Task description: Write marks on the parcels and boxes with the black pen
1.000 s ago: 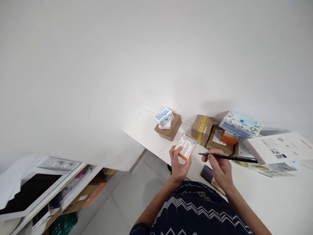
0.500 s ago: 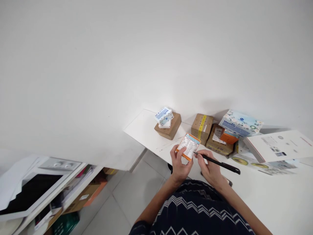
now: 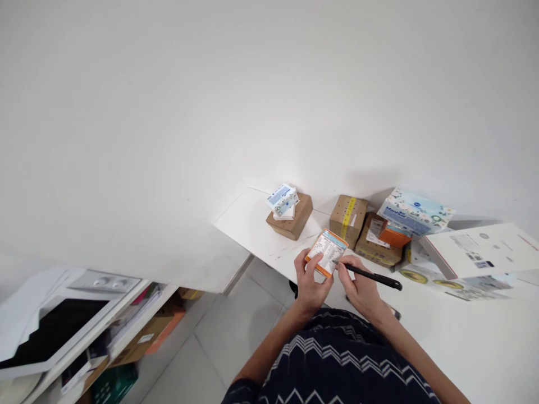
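My left hand (image 3: pixel 310 283) is closed round a small orange and white box (image 3: pixel 327 251), its printed panel facing up and tilted toward me. Between the fingers of my right hand (image 3: pixel 361 287) is a black pen (image 3: pixel 377 277). Its tip meets or nearly meets the lower right of the printed panel; exact contact is too small to tell. Both hands are over the front part of the white table (image 3: pixel 240 221). Beyond the small box stands a brown carton with yellow tape (image 3: pixel 347 219).
At the left, a light blue box (image 3: pixel 283 197) tops a brown carton (image 3: pixel 297 220). To the right are a floral box (image 3: pixel 415 212), an orange box (image 3: pixel 394 234) on another carton (image 3: pixel 374 255), and a large white box (image 3: pixel 484 249). Lower left, a shelf (image 3: pixel 138 303) holds assorted things.
The pen's back end has swung left and slightly up, and its tip has shifted a little on the panel. The small box has moved slightly right.
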Demonstrator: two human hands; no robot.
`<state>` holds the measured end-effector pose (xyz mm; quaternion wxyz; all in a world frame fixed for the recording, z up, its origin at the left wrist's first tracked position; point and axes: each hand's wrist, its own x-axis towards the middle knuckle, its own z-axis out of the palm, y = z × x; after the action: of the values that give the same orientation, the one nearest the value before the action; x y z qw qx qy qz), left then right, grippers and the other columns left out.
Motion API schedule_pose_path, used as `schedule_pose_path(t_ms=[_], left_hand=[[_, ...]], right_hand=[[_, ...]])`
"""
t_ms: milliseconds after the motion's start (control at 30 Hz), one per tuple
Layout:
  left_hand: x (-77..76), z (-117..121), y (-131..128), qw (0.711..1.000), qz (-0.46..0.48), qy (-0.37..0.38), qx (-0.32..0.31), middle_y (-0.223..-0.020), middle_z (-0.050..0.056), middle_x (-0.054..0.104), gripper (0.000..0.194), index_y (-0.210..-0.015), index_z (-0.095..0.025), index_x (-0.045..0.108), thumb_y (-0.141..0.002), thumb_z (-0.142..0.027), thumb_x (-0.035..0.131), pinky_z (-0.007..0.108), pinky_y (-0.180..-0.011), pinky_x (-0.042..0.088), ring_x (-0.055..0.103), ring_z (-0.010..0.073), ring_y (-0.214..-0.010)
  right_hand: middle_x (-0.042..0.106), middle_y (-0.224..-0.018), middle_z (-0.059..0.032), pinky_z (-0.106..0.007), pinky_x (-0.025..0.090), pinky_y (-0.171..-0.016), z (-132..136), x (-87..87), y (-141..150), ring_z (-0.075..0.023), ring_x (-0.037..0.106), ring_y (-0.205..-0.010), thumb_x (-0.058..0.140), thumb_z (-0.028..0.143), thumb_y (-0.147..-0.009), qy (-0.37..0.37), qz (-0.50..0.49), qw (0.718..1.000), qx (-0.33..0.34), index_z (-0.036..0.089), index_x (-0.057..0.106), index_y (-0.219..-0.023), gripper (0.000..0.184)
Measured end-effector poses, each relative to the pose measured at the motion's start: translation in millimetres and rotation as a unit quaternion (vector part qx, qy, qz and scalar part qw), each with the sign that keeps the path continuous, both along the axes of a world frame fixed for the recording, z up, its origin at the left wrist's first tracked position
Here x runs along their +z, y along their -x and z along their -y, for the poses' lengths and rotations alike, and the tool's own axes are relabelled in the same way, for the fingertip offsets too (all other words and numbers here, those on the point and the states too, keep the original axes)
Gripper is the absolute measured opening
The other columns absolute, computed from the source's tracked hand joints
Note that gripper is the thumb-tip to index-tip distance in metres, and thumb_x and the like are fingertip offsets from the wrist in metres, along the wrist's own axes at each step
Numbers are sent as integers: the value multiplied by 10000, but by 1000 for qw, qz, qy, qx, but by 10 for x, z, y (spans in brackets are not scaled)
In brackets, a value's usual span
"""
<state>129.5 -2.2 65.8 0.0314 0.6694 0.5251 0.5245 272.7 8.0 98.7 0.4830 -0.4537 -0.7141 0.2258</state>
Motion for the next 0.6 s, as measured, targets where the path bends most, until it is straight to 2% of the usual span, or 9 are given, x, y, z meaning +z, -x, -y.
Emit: schedule_pose_path(t_ms=[267, 400, 500, 600], left_hand=[[-6, -11, 1, 1000, 4, -9, -1, -1262, 122, 431, 541, -1200, -219, 519, -695, -107, 677, 439, -985, 481, 483, 255, -1198], [-27, -11, 12, 1000, 2, -4, -1, -1274, 122, 426, 567, -1211, -218, 516, -682, -90, 674, 434, -993, 478, 481, 254, -1207], [-39, -18, 34, 1000, -8, 11, 4, -1273, 123, 425, 564, -1210, -217, 522, -680, -93, 670, 427, -990, 483, 484, 254, -1204], [-52, -35, 68, 999, -17, 11, 25, -1266, 126, 425, 546, -1197, -213, 532, -681, -90, 661, 423, -979, 490, 494, 254, -1192]], right_hand=[[622, -793, -28, -298, 499, -673, -30, 4, 6, -176, 610, -727, 465, 249, -922, 6, -27, 1000, 11, 217, 546, -896, 91], [619, -766, -20, -297, 503, -651, -36, -1, 9, -170, 618, -703, 493, 280, -912, 20, -93, 995, -3, 216, 558, -864, 103], [623, -732, -10, -282, 496, -618, -43, -36, -29, -158, 617, -664, 511, 347, -912, 85, -172, 981, -40, 212, 564, -852, 157], [618, -666, 9, -265, 495, -625, -114, -238, -133, -133, 592, -615, 547, 415, -895, 188, -262, 944, -63, 204, 566, -804, 230]])
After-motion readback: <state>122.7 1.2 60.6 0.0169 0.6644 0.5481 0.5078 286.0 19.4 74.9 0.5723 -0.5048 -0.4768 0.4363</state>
